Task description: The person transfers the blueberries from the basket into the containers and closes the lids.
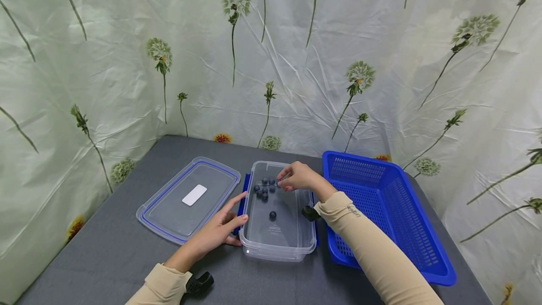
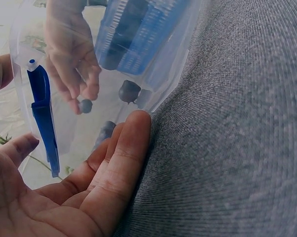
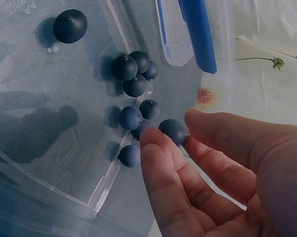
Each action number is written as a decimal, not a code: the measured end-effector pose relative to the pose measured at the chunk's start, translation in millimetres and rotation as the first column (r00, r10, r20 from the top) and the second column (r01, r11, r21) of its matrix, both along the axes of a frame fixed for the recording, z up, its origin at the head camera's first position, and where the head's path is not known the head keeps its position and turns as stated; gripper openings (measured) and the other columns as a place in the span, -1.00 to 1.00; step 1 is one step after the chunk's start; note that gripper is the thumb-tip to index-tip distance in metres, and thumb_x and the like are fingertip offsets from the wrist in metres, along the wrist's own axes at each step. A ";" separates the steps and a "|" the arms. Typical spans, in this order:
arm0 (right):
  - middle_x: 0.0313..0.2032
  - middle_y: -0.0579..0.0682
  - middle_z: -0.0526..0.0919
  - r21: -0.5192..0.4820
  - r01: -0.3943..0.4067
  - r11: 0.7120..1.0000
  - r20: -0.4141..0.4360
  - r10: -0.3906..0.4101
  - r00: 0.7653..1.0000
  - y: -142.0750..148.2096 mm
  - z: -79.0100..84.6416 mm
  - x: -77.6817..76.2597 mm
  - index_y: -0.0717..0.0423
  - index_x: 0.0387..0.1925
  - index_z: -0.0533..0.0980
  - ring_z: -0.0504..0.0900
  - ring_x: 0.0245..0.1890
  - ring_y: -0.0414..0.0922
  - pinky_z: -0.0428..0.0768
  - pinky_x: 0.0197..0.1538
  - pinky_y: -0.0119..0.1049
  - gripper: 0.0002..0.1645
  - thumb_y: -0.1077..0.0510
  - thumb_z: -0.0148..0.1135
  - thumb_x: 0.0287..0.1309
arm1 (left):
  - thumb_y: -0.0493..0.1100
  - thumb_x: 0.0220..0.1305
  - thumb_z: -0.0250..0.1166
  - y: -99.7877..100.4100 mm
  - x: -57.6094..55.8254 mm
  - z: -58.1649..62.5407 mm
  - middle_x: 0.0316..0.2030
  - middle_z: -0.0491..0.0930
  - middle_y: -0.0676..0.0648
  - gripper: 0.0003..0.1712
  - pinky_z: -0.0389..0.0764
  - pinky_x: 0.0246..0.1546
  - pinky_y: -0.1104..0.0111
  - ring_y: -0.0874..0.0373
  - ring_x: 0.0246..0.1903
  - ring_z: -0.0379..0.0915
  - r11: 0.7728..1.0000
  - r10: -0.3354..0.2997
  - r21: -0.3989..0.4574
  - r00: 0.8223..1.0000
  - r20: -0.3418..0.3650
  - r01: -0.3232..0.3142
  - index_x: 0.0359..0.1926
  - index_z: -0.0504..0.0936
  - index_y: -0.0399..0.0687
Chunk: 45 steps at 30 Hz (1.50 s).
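A clear plastic container [image 1: 275, 236] stands in the middle of the table with several blueberries [image 1: 264, 189] grouped toward its far end. One more blueberry [image 1: 273, 215] lies apart nearer the front. Over the far right part of the container, my right hand [image 1: 296, 176] pinches a blueberry [image 3: 173, 132] between thumb and fingertips, close beside the group. My left hand [image 1: 218, 227] rests against the container's left side, fingers spread and fairly straight, around the blue side latch [image 2: 46, 116]. Through the clear wall, the left wrist view shows the pinched blueberry [image 2: 85, 105].
A clear lid [image 1: 165, 222] with a blue seal and a white label [image 1: 195, 195] lies flat left of the container. At its right stands a blue perforated basket [image 1: 427, 239]. A floral curtain [image 1: 296, 69] hangs behind the grey-covered table [image 1: 101, 253].
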State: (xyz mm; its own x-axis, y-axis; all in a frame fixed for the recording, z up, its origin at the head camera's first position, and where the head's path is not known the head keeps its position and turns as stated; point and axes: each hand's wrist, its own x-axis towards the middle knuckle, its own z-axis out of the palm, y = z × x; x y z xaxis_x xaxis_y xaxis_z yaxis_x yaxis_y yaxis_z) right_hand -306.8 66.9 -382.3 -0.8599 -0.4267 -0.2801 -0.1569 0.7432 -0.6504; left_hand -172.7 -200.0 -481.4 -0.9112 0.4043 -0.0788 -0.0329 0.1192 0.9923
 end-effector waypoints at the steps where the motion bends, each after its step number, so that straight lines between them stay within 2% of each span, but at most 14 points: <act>1: -0.18 0.10 0.87 0.003 0.000 1.000 0.006 0.000 1.000 -0.5 -0.2 0.6 0.23 0.13 0.70 0.84 -0.04 0.13 0.79 0.12 -0.02 -0.67 0.16 0.38 0.44 | 0.07 0.66 0.18 0.2 0.3 -0.4 0.31 0.46 -0.51 -0.15 0.85 -0.12 0.09 -0.05 -0.03 0.69 1.000 -0.003 0.003 1.000 -0.002 0.003 0.74 -0.06 0.35; 11: -0.04 0.17 0.84 0.017 -0.031 0.999 0.017 0.031 0.999 2.7 2.8 3.6 0.22 0.30 0.63 0.82 0.03 0.13 0.77 0.16 0.00 -0.55 0.13 0.33 0.50 | 0.08 0.65 0.19 2.0 2.1 0.4 0.30 0.48 -0.47 -0.15 0.85 -0.11 0.09 -0.04 -0.04 0.69 1.000 0.004 -0.009 1.000 0.009 -0.004 0.74 -0.05 0.39; 17: 0.03 0.27 0.81 -0.060 -0.018 0.998 0.041 0.021 0.999 8.5 11.6 8.5 0.26 0.31 0.61 0.81 0.04 0.15 0.76 0.19 0.02 -0.56 0.12 0.25 0.56 | 0.06 0.65 0.19 2.2 3.0 0.2 0.32 0.45 -0.51 -0.15 0.85 -0.12 0.08 -0.06 -0.01 0.69 1.000 0.007 -0.014 1.000 0.007 -0.007 0.74 -0.04 0.36; 20: 0.03 0.28 0.79 -0.113 -0.004 0.994 0.044 0.010 0.999 11.4 19.4 12.0 0.26 0.29 0.61 0.81 -0.01 0.11 0.79 0.13 -0.08 -0.59 0.12 0.20 0.59 | 0.06 0.65 0.19 0.3 2.1 1.6 0.34 0.44 -0.52 -0.15 0.86 -0.11 0.08 -0.08 0.03 0.69 1.000 0.002 -0.015 1.000 -0.002 -0.002 0.74 -0.04 0.35; 24: 0.05 0.30 0.77 -0.176 -0.013 0.984 0.032 0.019 0.999 15.2 30.8 18.9 0.24 0.29 0.60 0.79 -0.03 0.02 0.79 0.07 -0.20 -0.61 0.13 0.16 0.62 | 0.06 0.66 0.19 -2.6 1.2 5.8 0.24 0.49 -0.49 -0.13 0.86 -0.11 0.09 -0.04 0.02 0.66 0.999 -0.001 -0.033 1.000 -0.020 0.000 0.75 -0.08 0.30; 26: 0.07 0.29 0.77 -0.200 -0.012 0.980 0.030 0.018 0.999 15.9 35.2 23.3 0.23 0.30 0.59 0.78 0.04 0.06 0.78 0.11 -0.20 -0.61 0.13 0.16 0.62 | 0.04 0.67 0.18 -4.1 0.9 9.2 0.19 0.51 -0.45 -0.12 0.86 -0.11 0.09 -0.02 0.00 0.63 0.999 -0.001 -0.035 0.999 -0.036 -0.001 0.75 -0.09 0.24; 30: 0.12 0.26 0.75 -0.219 -0.042 0.975 -0.005 0.041 0.999 13.1 42.6 35.0 0.22 0.33 0.57 0.77 0.14 0.12 0.77 0.21 -0.10 -0.58 0.13 0.18 0.61 | 0.00 0.68 0.17 -10.1 0.3 18.8 0.15 0.53 -0.43 -0.14 0.86 -0.12 0.08 0.00 -0.05 0.63 0.998 0.010 -0.059 0.997 -0.074 -0.014 0.75 -0.08 0.11; 36: 0.13 0.19 0.77 -0.211 -0.135 0.968 -0.070 0.122 0.990 -8.1 51.2 62.7 0.18 0.37 0.56 0.80 0.09 0.02 0.78 0.18 -0.14 -0.56 0.11 0.18 0.61 | -0.02 0.67 0.18 -32.1 2.9 37.2 0.15 0.53 -0.45 -0.20 0.85 -0.12 0.18 -0.10 -0.06 0.69 0.985 0.047 -0.159 0.991 -0.129 -0.067 0.72 0.05 0.00; 41: 0.09 0.11 0.80 -0.160 -0.218 0.963 -0.130 0.199 0.971 -37.3 51.6 85.4 0.12 0.40 0.54 0.79 0.01 -0.11 0.75 0.09 -0.20 -0.53 0.08 0.18 0.61 | 0.06 0.65 0.20 -58.4 6.2 54.2 0.23 0.54 -0.43 -0.23 0.85 -0.12 0.23 -0.15 0.03 0.70 0.951 0.091 -0.276 0.978 -0.190 -0.142 0.70 0.14 0.06; 45: 0.15 0.06 0.78 -0.150 -0.256 0.955 -0.139 0.236 0.962 -60.7 48.5 105.6 0.01 0.43 0.53 0.77 0.05 -0.12 0.72 0.08 -0.23 -0.52 0.05 0.19 0.60 | 0.05 0.68 0.16 -82.6 8.8 66.2 0.29 0.54 -0.44 -0.24 0.85 -0.13 0.18 -0.24 0.08 0.69 0.918 0.118 -0.337 0.956 -0.267 -0.208 0.71 0.12 0.06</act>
